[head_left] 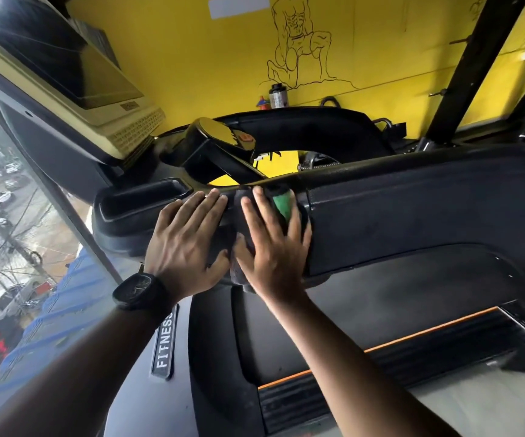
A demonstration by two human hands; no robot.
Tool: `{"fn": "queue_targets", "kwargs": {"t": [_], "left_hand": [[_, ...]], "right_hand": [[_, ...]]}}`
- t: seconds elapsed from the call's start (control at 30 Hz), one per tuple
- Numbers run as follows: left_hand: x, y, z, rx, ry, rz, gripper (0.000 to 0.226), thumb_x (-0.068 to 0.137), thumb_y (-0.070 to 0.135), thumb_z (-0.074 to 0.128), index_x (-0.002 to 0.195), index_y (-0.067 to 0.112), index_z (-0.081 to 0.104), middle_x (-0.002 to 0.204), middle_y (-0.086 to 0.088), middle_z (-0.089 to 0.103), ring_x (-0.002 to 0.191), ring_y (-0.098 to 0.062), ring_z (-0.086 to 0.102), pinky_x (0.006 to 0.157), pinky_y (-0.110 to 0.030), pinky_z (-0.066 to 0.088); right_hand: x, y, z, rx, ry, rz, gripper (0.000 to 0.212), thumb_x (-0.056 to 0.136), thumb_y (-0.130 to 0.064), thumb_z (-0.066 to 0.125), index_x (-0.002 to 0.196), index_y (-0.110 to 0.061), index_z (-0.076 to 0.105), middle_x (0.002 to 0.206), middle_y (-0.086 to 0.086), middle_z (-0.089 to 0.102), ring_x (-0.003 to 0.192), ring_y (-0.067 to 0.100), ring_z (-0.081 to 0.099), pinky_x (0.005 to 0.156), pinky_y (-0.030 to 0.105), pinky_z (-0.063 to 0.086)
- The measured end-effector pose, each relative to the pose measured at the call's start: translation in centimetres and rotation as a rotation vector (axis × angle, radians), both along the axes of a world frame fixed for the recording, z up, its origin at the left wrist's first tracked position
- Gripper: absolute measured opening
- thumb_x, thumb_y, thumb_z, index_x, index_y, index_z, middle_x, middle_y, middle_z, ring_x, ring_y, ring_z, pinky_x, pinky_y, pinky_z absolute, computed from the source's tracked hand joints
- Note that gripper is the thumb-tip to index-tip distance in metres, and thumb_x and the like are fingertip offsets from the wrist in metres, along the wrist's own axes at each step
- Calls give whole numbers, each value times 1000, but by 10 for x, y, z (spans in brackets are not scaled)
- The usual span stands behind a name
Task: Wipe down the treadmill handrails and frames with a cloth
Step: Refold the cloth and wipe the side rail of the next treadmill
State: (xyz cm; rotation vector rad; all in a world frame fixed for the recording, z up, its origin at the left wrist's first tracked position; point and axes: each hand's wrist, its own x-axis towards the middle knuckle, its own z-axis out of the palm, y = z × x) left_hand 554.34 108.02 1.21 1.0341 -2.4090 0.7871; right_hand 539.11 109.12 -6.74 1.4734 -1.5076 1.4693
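A gym: treadmill with "FITNESS" badge, muscleman wall drawing.

Black watch on left wrist: round dark dial, wide strap. Bare forearms, left hand, right hand.

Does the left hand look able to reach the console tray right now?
Probably yes: the left hand lies flat on the black frame just beside the console tray, with nothing between them, and it holds nothing.
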Motion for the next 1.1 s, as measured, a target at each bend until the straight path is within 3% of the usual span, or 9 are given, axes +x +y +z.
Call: {"fn": "queue_targets", "kwargs": {"t": [0.07, 0.23, 0.43, 0.57, 0.63, 0.8, 0.97, 1.0, 1.1], "left_hand": [[-1, 1, 0, 5, -9, 0, 80, 76, 45, 50, 146, 6, 45, 152, -12, 44, 140, -31, 42, 112, -48, 31], [-1, 1, -2, -7, -16, 27, 83, 75, 45, 51, 148, 7, 42, 154, -11, 41, 142, -30, 39, 114, -47, 28], [-3, 1, 0, 6, 5, 0, 80, 75, 41, 50, 146, 6, 45, 153, -12, 43, 141, -28, 40, 112, -48, 30], [-4, 3, -1, 17, -9, 25, 88, 67, 39, 52, 148, 6, 42, 154, -11, 41, 142, -29, 38, 113, -48, 28], [-7, 5, 0, 17, 8, 27, 87, 66, 39, 51, 146, 6, 44, 153, -11, 43, 141, -29, 39, 113, -48, 28], [-12, 6, 1, 25, 7, 19, 85, 68, 40, 51, 145, 4, 46, 152, -12, 44, 141, -30, 40, 111, -49, 31], [-17, 6, -1, 25, -2, 55, 85, 68, 41, 51, 145, 5, 45, 153, -11, 43, 141, -29, 40, 109, -51, 32], [-19, 5, -1, 30, 1, 56, 84, 69, 42, 50, 145, 5, 45, 153, -11, 43, 141, -29, 40, 109, -52, 32], [-25, 3, 1, 46, -12, 41, 83, 71, 43, 48, 145, 4, 45, 154, -12, 41, 142, -27, 39, 109, -54, 33]], "right_hand": [[-19, -4, 2, -33, 91, -8, 53, 93, -39, 62, 143, -23, 59, 154, 0, 49, 140, 40, 42, 108, 57, 36], [-12, 3, -20, -3, -513, -107, 53, 95, -36, 51, 146, -19, 51, 161, 4, 38, 138, 45, 38, 105, 61, 38], [-3, -4, -4, -19, 57, -1, 53, 97, -44, 56, 147, -25, 47, 156, 0, 46, 139, 41, 42, 110, 57, 34], [-37, -1, -16, -32, -412, -121, 50, 96, -39, 53, 143, -20, 55, 158, 3, 44, 137, 42, 40, 103, 56, 40], [-16, 2, -14, -7, -511, -120, 52, 96, -34, 51, 145, -17, 54, 160, 5, 41, 138, 43, 37, 104, 57, 38], [-32, -2, 2, -32, 23, -20, 49, 94, -36, 58, 141, -21, 61, 153, 0, 51, 137, 42, 45, 102, 53, 40], [-33, 4, -18, 8, -614, -101, 53, 98, -36, 47, 148, -20, 49, 163, 1, 35, 141, 47, 37, 112, 56, 31], [-21, 5, -17, 23, -573, -89, 54, 98, -36, 46, 149, -19, 47, 163, 3, 35, 141, 49, 37, 111, 56, 32], [-23, 2, -7, 6, -113, -45, 50, 100, -39, 47, 146, -20, 53, 157, 2, 46, 136, 45, 44, 101, 55, 41]]}}
